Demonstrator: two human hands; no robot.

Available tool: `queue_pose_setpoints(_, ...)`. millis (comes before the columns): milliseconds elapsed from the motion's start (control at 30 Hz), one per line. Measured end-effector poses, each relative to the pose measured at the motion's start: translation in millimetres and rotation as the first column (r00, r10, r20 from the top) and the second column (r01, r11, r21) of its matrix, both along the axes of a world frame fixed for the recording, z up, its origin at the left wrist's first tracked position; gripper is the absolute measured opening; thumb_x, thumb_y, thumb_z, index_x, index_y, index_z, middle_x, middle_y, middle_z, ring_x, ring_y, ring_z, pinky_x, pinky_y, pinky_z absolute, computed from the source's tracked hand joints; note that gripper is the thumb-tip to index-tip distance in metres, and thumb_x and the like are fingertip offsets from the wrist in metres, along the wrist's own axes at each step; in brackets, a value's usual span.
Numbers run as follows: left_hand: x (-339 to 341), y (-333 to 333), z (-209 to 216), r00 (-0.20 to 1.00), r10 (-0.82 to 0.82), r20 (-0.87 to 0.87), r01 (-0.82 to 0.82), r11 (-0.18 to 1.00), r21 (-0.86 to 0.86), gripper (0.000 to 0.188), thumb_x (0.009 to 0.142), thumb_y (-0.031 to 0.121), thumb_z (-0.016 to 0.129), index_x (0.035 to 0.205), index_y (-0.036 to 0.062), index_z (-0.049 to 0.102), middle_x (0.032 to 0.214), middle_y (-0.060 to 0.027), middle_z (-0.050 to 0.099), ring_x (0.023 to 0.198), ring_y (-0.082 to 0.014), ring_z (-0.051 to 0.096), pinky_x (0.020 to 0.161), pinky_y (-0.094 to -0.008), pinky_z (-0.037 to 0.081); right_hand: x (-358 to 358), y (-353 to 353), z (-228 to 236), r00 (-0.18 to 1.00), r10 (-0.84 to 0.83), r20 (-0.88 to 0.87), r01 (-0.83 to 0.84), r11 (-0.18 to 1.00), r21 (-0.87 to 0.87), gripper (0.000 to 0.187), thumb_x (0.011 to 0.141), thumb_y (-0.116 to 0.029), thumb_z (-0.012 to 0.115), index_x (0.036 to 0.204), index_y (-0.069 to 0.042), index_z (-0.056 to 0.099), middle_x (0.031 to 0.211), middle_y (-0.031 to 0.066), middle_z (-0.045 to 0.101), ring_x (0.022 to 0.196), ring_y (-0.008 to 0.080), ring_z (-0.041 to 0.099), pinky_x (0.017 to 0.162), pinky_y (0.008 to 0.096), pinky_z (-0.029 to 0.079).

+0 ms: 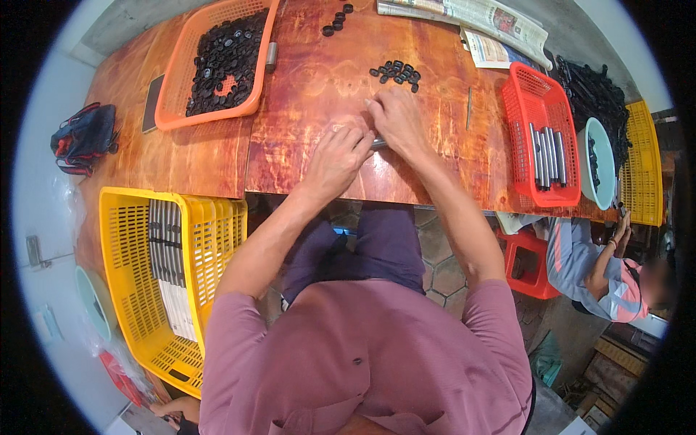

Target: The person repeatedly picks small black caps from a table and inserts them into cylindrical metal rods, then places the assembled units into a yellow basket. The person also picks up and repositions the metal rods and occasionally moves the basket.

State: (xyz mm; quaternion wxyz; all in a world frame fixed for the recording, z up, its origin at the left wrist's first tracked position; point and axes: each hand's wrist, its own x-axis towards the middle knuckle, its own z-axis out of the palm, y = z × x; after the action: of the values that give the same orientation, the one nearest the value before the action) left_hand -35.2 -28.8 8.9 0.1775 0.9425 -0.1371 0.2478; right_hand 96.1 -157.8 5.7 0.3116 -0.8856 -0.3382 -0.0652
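Near the table's front edge, my left hand (338,161) is closed around a short silver metal tube (378,143). Part of the tube shows between this hand and my right wrist; the rest is hidden. My right hand (397,119) lies just beyond and to the right, its fingers curled down close to the tabletop. What its fingertips grip, if anything, is hidden. Farther off is a loose cluster of small black ring-shaped caps (395,73). A few more black caps (328,30) lie toward the far edge.
An orange basket (163,109) of black caps stands far left. At right, a red basket (516,138) holds silver tubes, beside a pale green bowl (586,177). Left below, a yellow crate (119,290) contains tubes. Newspapers (500,25) lie at the back; another person (602,268) sits right.
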Motion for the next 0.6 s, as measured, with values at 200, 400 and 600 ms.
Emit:
queue_pose_setpoints(200,2,4,0,0.999,0.004,-0.036,-0.01,0.987,-0.158,0.035,0.083,0.018,0.078,0.113,0.0024,0.067,0.097,-0.0129,0.061,0.094,-0.0326,0.061,0.083,-0.0426,0.052,-2,3,-5,0.994,-0.098,0.045,0.1,0.994,-0.052,0.024,0.096,-0.023,0.06,0.094,0.0,0.066,0.098,0.0217,0.061,0.096,0.0402,0.056,0.086,0.0519,0.043)
queue_pose_setpoints(400,-1,5,1,0.993,-0.006,-0.117,-0.016,0.982,-0.189,0.033,0.083,0.016,0.079,0.11,0.0012,0.069,0.096,-0.0123,0.062,0.092,-0.0324,0.062,0.082,-0.0425,0.052,-3,4,-9,0.993,-0.111,0.048,0.114,0.991,-0.073,0.021,0.097,-0.021,0.059,0.094,-0.001,0.064,0.099,0.0198,0.059,0.097,0.0387,0.055,0.086,0.0505,0.041)
queue_pose_setpoints(600,-6,3,-6,0.996,-0.032,-0.079,0.022,0.992,-0.126,0.03,0.083,0.017,0.075,0.107,0.003,0.066,0.09,-0.0083,0.058,0.09,-0.0263,0.06,0.08,-0.0394,0.049,-16,-1,-9,0.993,-0.093,0.071,0.097,0.994,-0.048,0.016,0.096,-0.019,0.058,0.095,-0.004,0.06,0.095,0.0177,0.056,0.094,0.0369,0.053,0.081,0.0485,0.038)
